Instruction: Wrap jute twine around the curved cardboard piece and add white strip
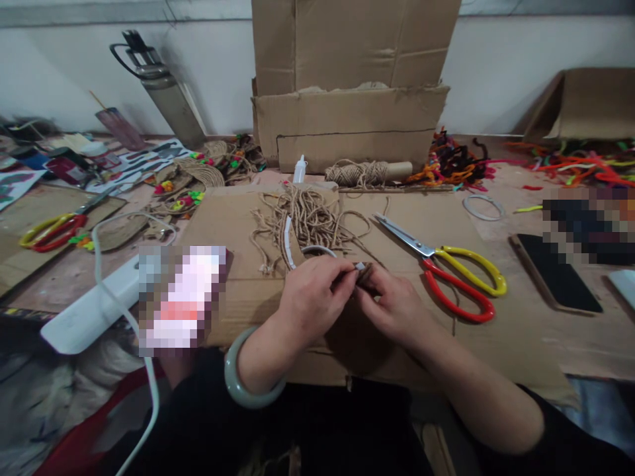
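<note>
My left hand (317,297), a pale bangle (233,370) on its wrist, has thumb and fingers pinched at one side of a small brown piece (366,272). From the other side my right hand (394,304) pinches the same piece. A white bit (360,266) shows at its top; the fingers hide most of it, so its kind is unclear. Just beyond my left hand stands a curved cardboard strip (294,248) with white tape pieces along its edge, beside the rim of a ring (320,251). Behind them lies a tangled heap of cut jute twine (312,215).
Scissors with red and yellow handles (461,281) lie right of my hands on the cardboard sheet (233,231). A glue bottle (299,170) and a twine roll (357,173) are behind. A lit phone (186,297), a white power strip (99,304) and its cable (149,390) are left.
</note>
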{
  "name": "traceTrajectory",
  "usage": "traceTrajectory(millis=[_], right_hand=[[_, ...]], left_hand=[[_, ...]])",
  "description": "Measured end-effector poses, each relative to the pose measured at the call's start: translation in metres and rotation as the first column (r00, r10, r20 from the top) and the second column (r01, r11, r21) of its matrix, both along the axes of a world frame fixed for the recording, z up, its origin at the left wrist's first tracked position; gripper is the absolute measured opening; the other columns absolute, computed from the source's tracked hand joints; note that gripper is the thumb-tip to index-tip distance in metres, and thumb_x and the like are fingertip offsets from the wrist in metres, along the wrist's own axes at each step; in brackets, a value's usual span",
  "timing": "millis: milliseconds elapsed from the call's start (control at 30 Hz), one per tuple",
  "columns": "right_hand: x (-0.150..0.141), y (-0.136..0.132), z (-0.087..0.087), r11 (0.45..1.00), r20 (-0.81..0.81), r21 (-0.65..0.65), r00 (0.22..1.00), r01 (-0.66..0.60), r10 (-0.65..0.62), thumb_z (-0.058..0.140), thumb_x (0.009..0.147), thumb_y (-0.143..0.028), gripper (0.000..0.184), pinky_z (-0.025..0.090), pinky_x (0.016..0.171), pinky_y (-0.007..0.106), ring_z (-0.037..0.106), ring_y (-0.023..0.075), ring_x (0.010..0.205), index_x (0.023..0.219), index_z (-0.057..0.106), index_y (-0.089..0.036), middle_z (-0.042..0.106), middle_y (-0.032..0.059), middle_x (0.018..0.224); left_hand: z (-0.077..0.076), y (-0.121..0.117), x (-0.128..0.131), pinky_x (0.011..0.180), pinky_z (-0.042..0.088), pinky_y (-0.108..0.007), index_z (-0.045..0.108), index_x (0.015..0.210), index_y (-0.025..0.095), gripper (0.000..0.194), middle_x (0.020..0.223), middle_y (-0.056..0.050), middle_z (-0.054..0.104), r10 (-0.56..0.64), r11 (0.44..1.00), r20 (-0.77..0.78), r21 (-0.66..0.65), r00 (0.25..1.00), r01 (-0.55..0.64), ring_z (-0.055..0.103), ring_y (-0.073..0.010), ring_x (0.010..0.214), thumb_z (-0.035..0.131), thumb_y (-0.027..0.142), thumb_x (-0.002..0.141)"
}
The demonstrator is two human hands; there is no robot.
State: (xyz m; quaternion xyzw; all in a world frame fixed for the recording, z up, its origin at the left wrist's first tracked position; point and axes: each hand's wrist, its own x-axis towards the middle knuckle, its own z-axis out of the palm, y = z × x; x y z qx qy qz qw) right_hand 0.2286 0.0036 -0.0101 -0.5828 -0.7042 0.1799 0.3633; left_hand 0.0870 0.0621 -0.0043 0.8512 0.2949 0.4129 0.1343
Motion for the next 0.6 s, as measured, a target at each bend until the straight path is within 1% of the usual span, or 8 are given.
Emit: traceTrajectory(millis=[233,333,600], right_hand=[[-0.0006,0.0004,-0.0016,0.999,0.059,0.044,0.998,0.030,-0.033,0.046,0.079,-0.016,0.006,0.041,0.051,0.022,0.056,0.0120,0.053,0.079,0.050,-0.020,0.060,-0.0004,0.064],[-0.0004,0.0013,-0.0029,0.997,0.095,0.062,0.994,0.042,-0.048,0.046,0.079,-0.015,0.006,0.040,0.050,0.022,0.055,0.0123,0.052,0.078,0.049,-0.020,0.059,-0.0006,0.062],[0.0005,-0.0006,-0.0035,0.999,0.062,0.005,0.997,0.040,-0.040,0.045,0.080,-0.016,0.010,0.044,0.056,0.024,0.061,0.0145,0.061,0.086,0.052,-0.020,0.064,0.0018,0.071]], left_hand=[[0.0009,0.0006,0.0011,0.060,0.048,-0.024,0.063,0.075,0.014,0.008,0.068,-0.003,0.069,0.003,1.000,0.028,-0.021,1.000,-0.002,0.062,-0.0137,0.062,0.057,0.015,0.079],[0.0010,0.0012,0.0013,0.061,0.048,-0.024,0.063,0.075,0.014,0.008,0.068,-0.003,0.069,0.004,0.999,0.017,-0.037,1.000,-0.004,0.062,-0.0137,0.062,0.057,0.014,0.079],[0.0018,0.0019,0.0003,0.063,0.047,-0.024,0.063,0.077,0.015,0.010,0.070,-0.004,0.069,-0.022,0.999,0.001,-0.046,1.000,0.023,0.062,-0.0145,0.065,0.054,0.015,0.081]])
